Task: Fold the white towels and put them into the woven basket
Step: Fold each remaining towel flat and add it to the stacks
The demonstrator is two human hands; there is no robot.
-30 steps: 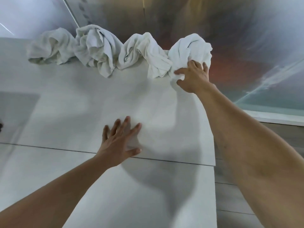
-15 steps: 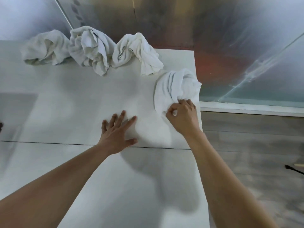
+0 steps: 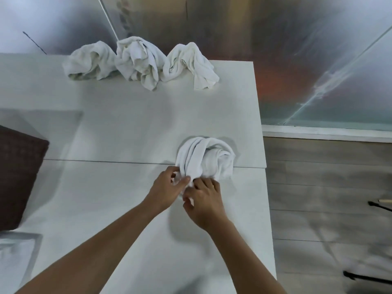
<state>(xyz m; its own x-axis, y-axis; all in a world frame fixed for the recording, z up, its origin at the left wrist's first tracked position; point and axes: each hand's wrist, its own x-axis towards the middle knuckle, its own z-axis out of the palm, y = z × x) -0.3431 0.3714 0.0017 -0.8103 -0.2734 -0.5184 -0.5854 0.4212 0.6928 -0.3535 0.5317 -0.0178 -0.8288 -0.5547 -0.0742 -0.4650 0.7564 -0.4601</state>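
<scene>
Change: a second ago the right hand [image 3: 206, 203] gripped the bunched white towel [image 3: 205, 158] at the far end of the row; the towel now lies much nearer the person, across the table seam [image 3: 106, 161], away from the other three.
Left hand, change: it lay flat on the white table [image 3: 127, 124] with spread fingers; it has since come over to the towel.
Left hand grip: the left hand [image 3: 166, 190] pinches the towel's near edge, thumb and fingertips closed on the cloth.
Right hand grip: fingers curled onto the same near edge, just beside the left hand; they hold cloth, though how much is hidden under the knuckles.
Towel state: crumpled, twisted into loose rolls, resting on the table near its right edge.
Other towels: three crumpled white towels [image 3: 137, 60] in a row, touching one another, well beyond the held towel at the table's far edge.
Basket: a dark woven basket [image 3: 19, 177], partly cut off, stands on the table far to the left of the held towel.
Floor: grey planks [image 3: 328, 198] lie right of the table.
</scene>
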